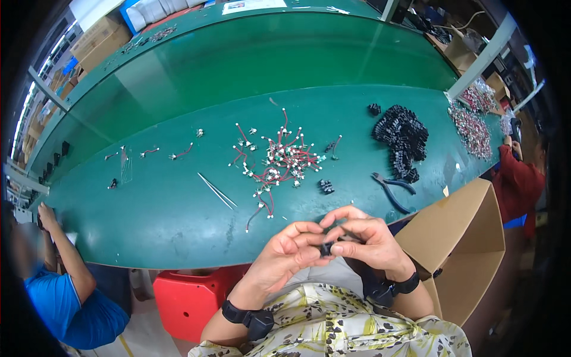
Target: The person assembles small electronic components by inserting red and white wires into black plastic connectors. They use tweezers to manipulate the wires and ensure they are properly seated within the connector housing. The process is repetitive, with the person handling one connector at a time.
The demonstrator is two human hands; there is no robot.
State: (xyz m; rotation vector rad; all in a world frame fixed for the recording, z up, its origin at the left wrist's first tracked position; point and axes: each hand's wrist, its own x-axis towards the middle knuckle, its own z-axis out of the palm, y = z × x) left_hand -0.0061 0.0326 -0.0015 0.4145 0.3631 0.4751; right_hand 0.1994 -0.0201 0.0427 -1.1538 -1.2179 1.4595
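Close to my lap, just off the table's near edge, both hands meet around a small black plastic part (326, 249). My left hand (286, 253) pinches it from the left between thumb and fingers. From the right, the thumb and fingers of my right hand (370, 241) are closed on the same part. Fingers cover most of it, so its exact kind is hidden. Beyond my hands lies a loose heap of red-and-black wired connectors (291, 159). A small cluster of black parts (326, 187) sits nearer to me.
Pliers (392, 190) with blue handles lie at right, beside a pile of black parts (401, 140). Metal tweezers (217, 191) rest on the green table (160, 220). An open cardboard box (452, 238) stands at my right, a red stool (190, 303) at left. Two people work at either side.
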